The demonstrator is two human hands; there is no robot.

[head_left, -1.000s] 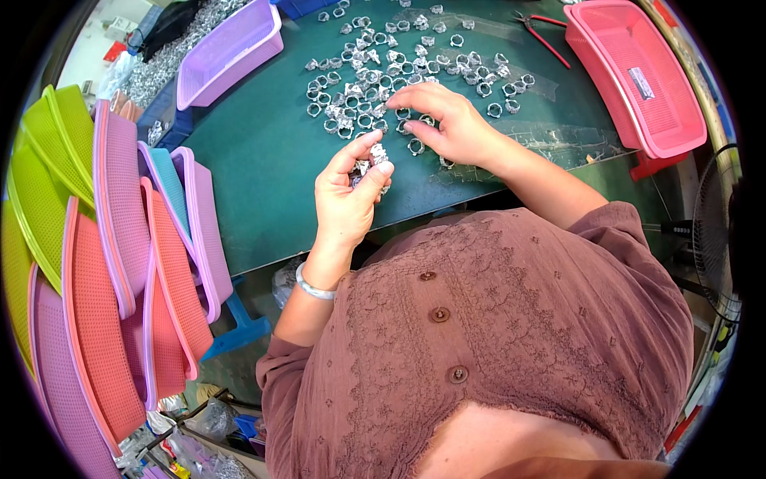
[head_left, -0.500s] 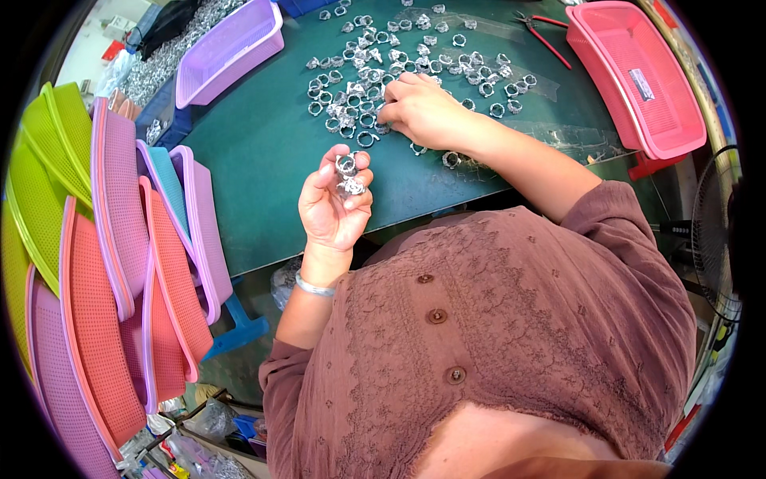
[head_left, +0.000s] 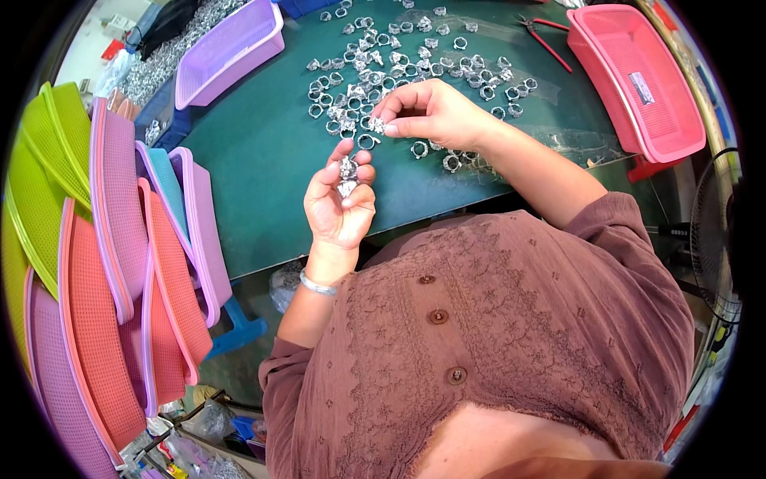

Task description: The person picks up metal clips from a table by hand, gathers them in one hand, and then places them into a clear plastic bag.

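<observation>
Green tabletop (head_left: 255,199), clear tape (head_left: 586,144) stuck down toward the right, edges bowed by the lens. Dark greenish floor (head_left: 235,369) visible lower left. Stacked plastic baskets (head_left: 104,319) crowd the left; blue plastic piece (head_left: 239,329) beside them. Dark-caged fan (head_left: 706,263), right rim. Pale surface (head_left: 100,28) upper left. Lighting bright.

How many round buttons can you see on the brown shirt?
3. In the picture, the top button is nearest the table, the middle button is just below it, and the bottom button is lower still. Others may be hidden.
</observation>
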